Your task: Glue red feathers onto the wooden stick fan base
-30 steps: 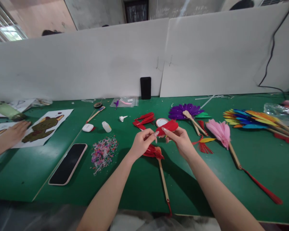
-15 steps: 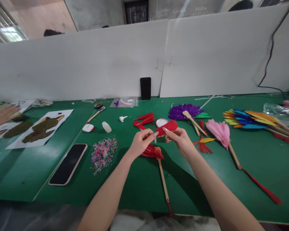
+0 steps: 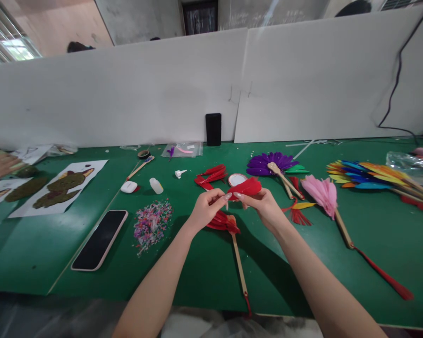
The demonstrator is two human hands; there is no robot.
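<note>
Both of my hands are raised a little over the green table. My right hand pinches a red feather that points up and to the right. My left hand is closed, its fingertips meeting the feather's near end. Under my hands lies a partly built red feather fan with a thin wooden handle running toward me. More loose red feathers lie just beyond, next to a small round white lid.
A phone and a heap of coloured bits lie at the left. A purple fan, a pink fan and multicoloured fans lie at the right. Another person's hand rests at the far left by paper pictures.
My hands have closed in slightly on the red feather. The other person's hand at the left has drawn back from the paper picture toward the table's left edge.
</note>
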